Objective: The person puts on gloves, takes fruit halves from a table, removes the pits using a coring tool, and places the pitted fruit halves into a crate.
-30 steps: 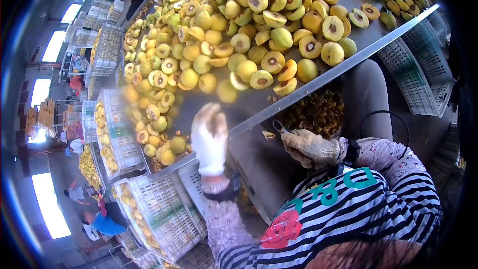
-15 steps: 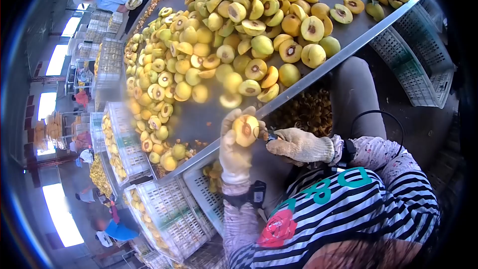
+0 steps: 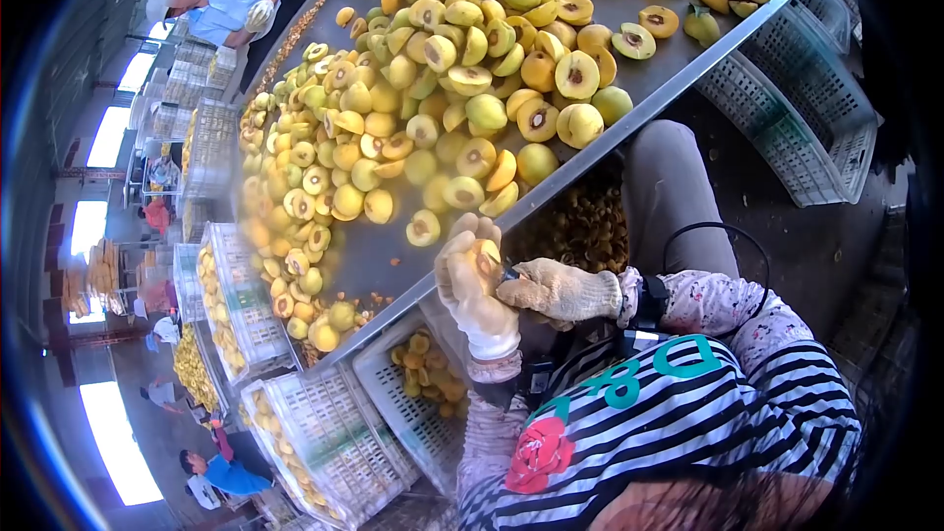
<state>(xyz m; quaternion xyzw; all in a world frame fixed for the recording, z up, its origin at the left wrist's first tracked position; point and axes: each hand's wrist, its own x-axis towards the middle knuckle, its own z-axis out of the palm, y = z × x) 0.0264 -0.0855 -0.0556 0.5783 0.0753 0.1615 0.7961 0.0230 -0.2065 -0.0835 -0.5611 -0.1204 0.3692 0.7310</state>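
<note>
My left hand (image 3: pixel 470 285), in a pale work glove, is closed around a yellow peach half (image 3: pixel 489 258), its cut face turned toward my right hand. My gloved right hand (image 3: pixel 568 289) grips a small dark-handled pitting tool (image 3: pixel 509 274), whose tip meets the peach; the glove and fruit partly hide its working end. Both hands are just off the near metal edge of the sorting table (image 3: pixel 629 133). On that table lies a large heap of halved peaches (image 3: pixel 393 108), several with brown pits or pit hollows showing.
Below my left wrist stands a white crate (image 3: pixel 379 374) holding some peach pieces. More filled crates (image 3: pixel 329 433) line the left side. Dark pits and scraps (image 3: pixel 580 226) lie under the table edge. Stacked crates (image 3: pixel 787 128) stand right. A co-worker (image 3: pixel 231 0) is across the table.
My left hand has turned and curled more around the peach half, and the tool now reaches into it. Both hands sit slightly lower, and the view has shifted a little.
</note>
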